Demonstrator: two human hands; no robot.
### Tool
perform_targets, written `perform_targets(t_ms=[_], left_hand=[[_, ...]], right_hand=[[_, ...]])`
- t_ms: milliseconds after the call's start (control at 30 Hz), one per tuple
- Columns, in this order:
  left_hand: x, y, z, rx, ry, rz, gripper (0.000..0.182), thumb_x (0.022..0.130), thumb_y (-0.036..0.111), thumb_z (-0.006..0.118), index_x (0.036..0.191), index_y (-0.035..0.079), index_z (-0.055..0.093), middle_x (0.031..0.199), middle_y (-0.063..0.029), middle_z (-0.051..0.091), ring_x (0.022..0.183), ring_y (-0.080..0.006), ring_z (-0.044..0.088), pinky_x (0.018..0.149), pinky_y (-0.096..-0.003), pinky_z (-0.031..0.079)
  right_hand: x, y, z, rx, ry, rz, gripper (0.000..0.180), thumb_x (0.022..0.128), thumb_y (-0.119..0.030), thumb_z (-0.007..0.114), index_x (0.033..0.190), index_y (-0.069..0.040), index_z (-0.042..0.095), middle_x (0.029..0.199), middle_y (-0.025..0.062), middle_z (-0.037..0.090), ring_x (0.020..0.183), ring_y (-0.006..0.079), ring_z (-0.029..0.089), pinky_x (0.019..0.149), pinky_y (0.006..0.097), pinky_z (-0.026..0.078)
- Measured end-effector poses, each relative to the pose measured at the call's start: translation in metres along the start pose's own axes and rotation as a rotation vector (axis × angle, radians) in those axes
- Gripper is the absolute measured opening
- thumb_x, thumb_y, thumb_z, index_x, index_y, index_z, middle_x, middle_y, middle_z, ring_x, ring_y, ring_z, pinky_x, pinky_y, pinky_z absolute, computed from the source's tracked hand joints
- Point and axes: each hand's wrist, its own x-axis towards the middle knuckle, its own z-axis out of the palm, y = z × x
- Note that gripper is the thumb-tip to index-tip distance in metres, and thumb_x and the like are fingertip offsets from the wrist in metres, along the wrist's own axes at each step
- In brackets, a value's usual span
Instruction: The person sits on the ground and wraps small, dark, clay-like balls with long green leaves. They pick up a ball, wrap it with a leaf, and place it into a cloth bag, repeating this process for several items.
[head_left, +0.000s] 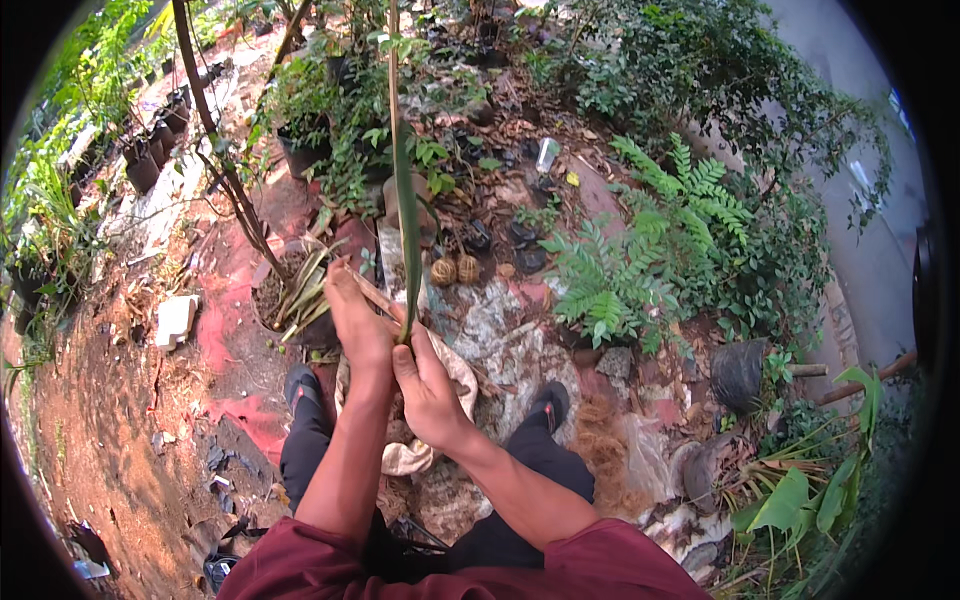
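Observation:
My right hand (433, 399) closes around the base of a long green leaf blade (409, 217), its thumb lying along the near side. The blade stands nearly upright and runs to the top of the view, with a dry tan edge. My left hand (358, 322) meets the leaf base from the left, its palm turned inward. Most of its fingers are hidden, so its grip does not show. Behind it slants a narrow tan strip (369, 288). Below both hands, between my feet, lies a beige cloth sack (459, 369), partly covered by my forearms.
Cut leaf pieces (304, 296) lie on a pot around a thin trunk (232, 184). Two round woven-looking balls (455, 270) rest ahead. A white foam block (177, 322) is left; brown fibre (600, 442), a fern (600, 292) and a black pot (739, 375) are right.

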Motion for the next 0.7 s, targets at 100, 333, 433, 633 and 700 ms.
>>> perform_targets(t_ms=[100, 333, 433, 633, 700], left_hand=[[-0.012, 0.013, -0.002, -0.176, -0.105, -0.048, 0.05, 0.104, 0.044, 0.036, 0.13, 0.002, 0.047, 0.112, -0.0139, 0.057, 0.088, -0.0134, 0.057, 0.075, -0.0303, 0.049], [-0.055, 0.039, 0.017, 0.131, -0.659, 0.111, 0.06, 0.103, 0.029, 0.045, 0.148, -0.004, 0.025, 0.142, -0.0241, 0.042, 0.133, -0.0292, 0.041, 0.112, -0.0382, 0.027], [-0.054, 0.035, 0.017, -0.115, -0.441, -0.028, 0.042, 0.102, 0.023, 0.048, 0.133, -0.004, 0.042, 0.107, -0.0112, 0.057, 0.097, -0.0146, 0.054, 0.085, -0.0295, 0.045], [-0.059, 0.03, 0.015, 0.113, -0.927, 0.126, 0.063, 0.102, 0.04, 0.039, 0.147, -0.004, 0.029, 0.154, -0.0277, 0.023, 0.147, -0.0347, 0.016, 0.118, -0.0419, 0.018], [-0.06, 0.025, 0.02, 0.236, -0.734, 0.089, 0.069, 0.103, 0.047, 0.034, 0.153, 0.003, 0.019, 0.156, -0.0208, 0.021, 0.147, -0.029, 0.016, 0.119, -0.0355, 0.009]], right_hand=[[0.007, -0.009, -0.01, -0.052, 0.121, 0.033, 0.037, 0.102, -0.025, 0.05, 0.123, 0.004, 0.056, 0.116, 0.0091, 0.061, 0.106, 0.0155, 0.057, 0.095, 0.0287, 0.044], [0.026, -0.003, -0.043, 0.123, 0.387, -0.104, 0.044, 0.1, -0.022, 0.055, 0.133, 0.008, 0.051, 0.146, 0.0226, 0.042, 0.132, 0.022, 0.042, 0.106, 0.0326, 0.038], [0.023, 0.001, -0.04, 0.292, 0.16, -0.03, 0.057, 0.106, -0.039, 0.025, 0.141, 0.002, 0.044, 0.146, 0.0135, 0.046, 0.135, 0.0224, 0.039, 0.115, 0.0374, 0.024], [0.047, 0.001, -0.05, 0.444, 0.524, -0.058, 0.078, 0.101, -0.058, 0.017, 0.145, 0.005, 0.034, 0.151, 0.0213, 0.035, 0.144, 0.03, 0.023, 0.118, 0.0413, 0.015], [0.044, 0.007, -0.038, 0.649, 0.481, 0.045, 0.082, 0.1, -0.062, 0.013, 0.147, 0.002, 0.032, 0.15, 0.0215, 0.035, 0.144, 0.0287, 0.025, 0.118, 0.0403, 0.017]])
